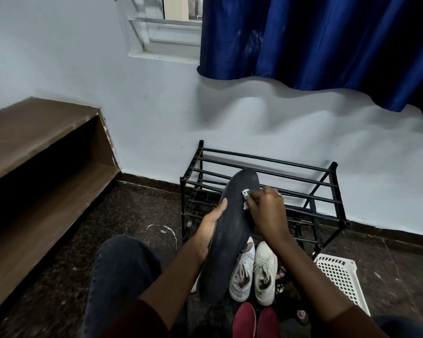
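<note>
left hand (209,229) gripping black shoe (232,230), right hand (266,211) pinching wipe (245,192)

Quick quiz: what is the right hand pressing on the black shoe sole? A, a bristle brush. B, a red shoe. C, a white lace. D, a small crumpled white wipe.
D: the right hand pinches a small crumpled white wipe against the black shoe sole, which the left hand holds at its edge.

Dim, cool room light; daylight at window (178,8) (small gap). Soft curtain (315,45) shadow on wall (156,106); edges bowed, corners blurred.
</note>
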`<state>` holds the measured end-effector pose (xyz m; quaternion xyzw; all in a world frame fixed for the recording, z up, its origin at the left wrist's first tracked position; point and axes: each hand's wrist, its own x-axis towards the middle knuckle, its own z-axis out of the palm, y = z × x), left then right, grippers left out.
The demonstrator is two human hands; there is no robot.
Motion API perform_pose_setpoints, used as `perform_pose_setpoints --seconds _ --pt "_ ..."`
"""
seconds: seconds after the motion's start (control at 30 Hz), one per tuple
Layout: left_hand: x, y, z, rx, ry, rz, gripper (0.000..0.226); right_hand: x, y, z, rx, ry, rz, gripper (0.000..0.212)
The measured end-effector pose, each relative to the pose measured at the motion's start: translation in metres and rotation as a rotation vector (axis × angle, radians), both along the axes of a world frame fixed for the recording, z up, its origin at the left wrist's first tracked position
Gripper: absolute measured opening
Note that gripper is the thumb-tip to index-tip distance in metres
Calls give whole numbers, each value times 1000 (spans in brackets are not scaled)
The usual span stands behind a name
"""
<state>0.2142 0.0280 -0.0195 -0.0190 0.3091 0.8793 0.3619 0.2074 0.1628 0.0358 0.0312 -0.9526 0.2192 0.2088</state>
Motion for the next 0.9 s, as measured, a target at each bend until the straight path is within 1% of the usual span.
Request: perform_pose_setpoints --seconds 0.07,0.17,0.27,0.33,0.4,0.43,0.47,0.53,0.57,0.6,0.63,0.67,0.73,0.8,0.83,0.9 --pt "-2 2 4 60 16 27 64 7 -6 -1 5 30 24 5" --pt "-9 3 5 121 6 72 77 55 -28 -14 61 78 246 6" --pt "-14 2 -6 155 -85 69 82 102 -37 -30 102 88 495 16" --pt "-13 2 -6 129 -57 59 83 98 -31 -32 178 157 541 21" --pt "-10 5 -2 120 0 67 74 67 -21 -24 221 209 461 12" --pt "-8 7 0 111 1 78 67 46 -14 -17 226 231 377 6" --pt "-6 9 1 86 -1 80 63 23 -6 -9 198 236 273 7" --pt "-1 10 -4 4 0 54 69 -14 9 5 137 200 71 8" --pt "1 10 -4 0 12 46 76 -22 11 9 115 196 9 5" --pt "1 10 -2 19 40 59 83 -22 9 10 116 198 -1 5" --pt "-1 10 -1 48 73 72 88 -14 4 6 133 215 36 9" --pt "-4 10 -1 69 88 83 85 3 -4 -2 138 231 118 16" --pt "-9 7 -1 98 70 80 77 53 -19 -19 125 198 370 28" --pt "-10 5 -6 100 5 40 85 94 -25 -34 135 157 591 35" --pt "-10 6 -9 75 -27 26 91 101 -24 -39 162 162 648 35" --pt "-8 8 -9 44 -23 7 95 87 -19 -41 183 217 653 30"
